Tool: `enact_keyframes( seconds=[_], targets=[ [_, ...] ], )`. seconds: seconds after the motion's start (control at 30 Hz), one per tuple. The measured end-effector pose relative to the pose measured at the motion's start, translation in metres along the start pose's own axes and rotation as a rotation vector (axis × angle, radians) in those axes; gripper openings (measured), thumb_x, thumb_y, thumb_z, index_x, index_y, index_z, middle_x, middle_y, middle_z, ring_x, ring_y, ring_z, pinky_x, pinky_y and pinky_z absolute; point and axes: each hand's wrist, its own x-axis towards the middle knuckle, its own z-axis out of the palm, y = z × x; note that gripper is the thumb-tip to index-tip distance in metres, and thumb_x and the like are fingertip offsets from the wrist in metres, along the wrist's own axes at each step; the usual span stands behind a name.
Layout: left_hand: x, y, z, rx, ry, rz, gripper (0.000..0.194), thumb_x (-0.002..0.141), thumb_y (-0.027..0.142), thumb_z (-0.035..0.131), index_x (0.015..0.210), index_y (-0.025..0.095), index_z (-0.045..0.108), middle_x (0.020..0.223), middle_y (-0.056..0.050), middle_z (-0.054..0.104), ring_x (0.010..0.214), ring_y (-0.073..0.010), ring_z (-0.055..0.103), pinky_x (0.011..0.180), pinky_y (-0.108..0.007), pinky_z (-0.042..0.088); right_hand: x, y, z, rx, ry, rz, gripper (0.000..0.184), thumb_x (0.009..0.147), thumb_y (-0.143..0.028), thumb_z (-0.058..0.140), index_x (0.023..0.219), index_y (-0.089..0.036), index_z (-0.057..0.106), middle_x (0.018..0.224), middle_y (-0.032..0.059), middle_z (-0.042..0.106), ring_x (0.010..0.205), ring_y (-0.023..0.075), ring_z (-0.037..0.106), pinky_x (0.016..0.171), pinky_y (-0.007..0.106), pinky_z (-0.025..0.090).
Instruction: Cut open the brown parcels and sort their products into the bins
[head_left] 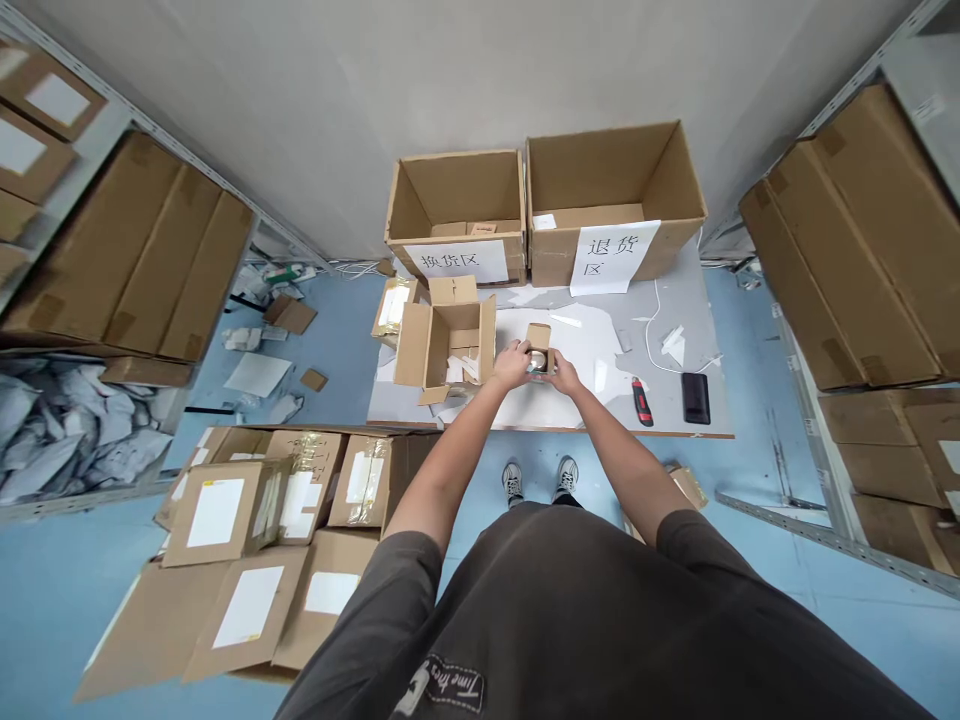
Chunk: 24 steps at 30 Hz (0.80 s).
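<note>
Both hands hold a small open cardboard box (538, 334) above the table, its lid flap raised at the back. A round, shiny object (536, 362) shows inside, too small to identify. My left hand (513, 364) grips the box on its left side. On the opposite side, my right hand (563, 374) has its fingers closed around the box's edge. Just left of my left hand stands an open carton (441, 350) with its flaps spread and white pieces of paper or packing in it.
Two large labelled cartons, one on the left (454, 215) and one on the right (607, 180), stand at the table's back. A red-black cutter (642, 401) and a dark phone (695, 398) lie right. Piled boxes (322, 480) fill the lower left; shelves flank both sides.
</note>
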Motion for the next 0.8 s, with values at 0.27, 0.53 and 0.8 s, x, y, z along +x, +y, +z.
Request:
enact_keyframes(
  seconds=[0.27, 0.53, 0.8],
  targets=[
    [0.021, -0.010, 0.005, -0.031, -0.010, 0.151, 0.029, 0.089, 0.012, 0.066, 0.112, 0.020, 0.082, 0.143, -0.015, 0.068, 0.145, -0.0359, 0.046, 0.113, -0.049, 0.047, -0.004, 0.009, 0.000, -0.106, 0.001, -0.001, 0.076, 0.079, -0.055, 0.083, 0.144, -0.027, 0.058, 0.110, 0.0047, 0.078, 0.093, 0.0295, 0.072, 0.088, 0.047, 0.062],
    [0.029, -0.017, 0.011, -0.154, 0.012, 0.145, 0.014, 0.085, 0.013, 0.069, 0.092, 0.019, 0.080, 0.124, -0.017, 0.073, 0.137, -0.0375, 0.050, 0.113, -0.050, 0.044, -0.003, 0.011, -0.001, -0.147, -0.037, -0.031, 0.075, 0.075, -0.043, 0.081, 0.144, -0.024, 0.057, 0.116, 0.0057, 0.077, 0.101, 0.0310, 0.072, 0.092, 0.043, 0.059],
    [0.030, -0.022, 0.015, -0.295, 0.058, 0.123, 0.011, 0.085, 0.015, 0.072, 0.090, 0.023, 0.078, 0.125, -0.012, 0.073, 0.140, -0.0343, 0.050, 0.117, -0.048, 0.045, -0.003, 0.004, -0.004, -0.140, -0.031, -0.035, 0.072, 0.073, -0.037, 0.084, 0.139, -0.028, 0.058, 0.117, 0.0042, 0.079, 0.105, 0.0317, 0.074, 0.095, 0.046, 0.060]
  ],
)
